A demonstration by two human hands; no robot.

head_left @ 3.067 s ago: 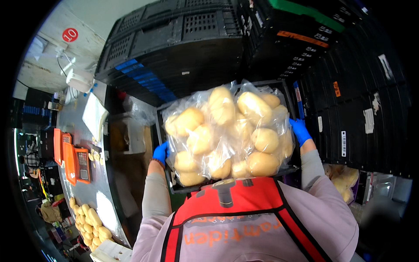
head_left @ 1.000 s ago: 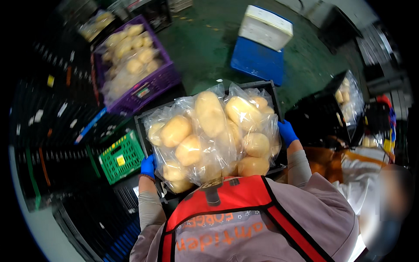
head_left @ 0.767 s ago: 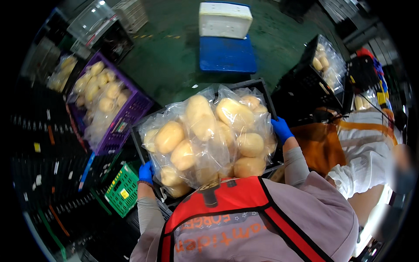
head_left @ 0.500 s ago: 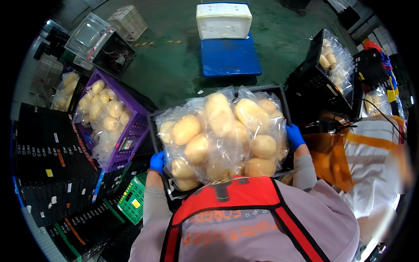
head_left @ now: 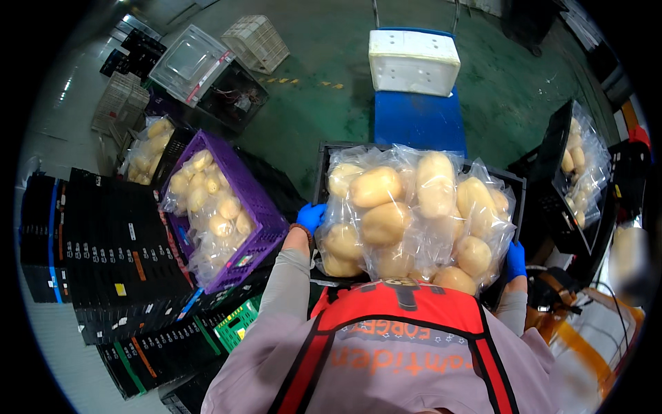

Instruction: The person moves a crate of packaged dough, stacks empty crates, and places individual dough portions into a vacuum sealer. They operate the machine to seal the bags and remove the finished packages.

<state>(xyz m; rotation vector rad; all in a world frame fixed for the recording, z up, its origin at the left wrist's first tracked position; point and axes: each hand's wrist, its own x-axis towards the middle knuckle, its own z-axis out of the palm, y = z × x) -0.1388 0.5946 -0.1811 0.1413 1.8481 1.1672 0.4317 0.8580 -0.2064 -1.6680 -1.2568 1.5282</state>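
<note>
A black crate (head_left: 520, 193) sits high in front of my chest, heaped with clear plastic bags of large, pale-yellow potatoes (head_left: 384, 222). My left hand (head_left: 310, 217), in a blue glove, grips its left side. At the opposite side my right hand (head_left: 515, 261), also blue-gloved, holds the crate, its fingertips partly hidden by the bags and rim.
Left are a purple crate (head_left: 243, 248) of bagged potatoes and stacked black crates (head_left: 103, 248). Ahead on green floor (head_left: 303, 110) stand a white foam box (head_left: 412, 61) on a blue platform trolley (head_left: 417, 121) and plastic bins (head_left: 183, 62). Right is another black potato crate (head_left: 555, 159).
The view has swung from stacked crates and a bench to the floor and trolley. The held crate came along, and has lately shifted rightward in view, as have the surroundings.
</note>
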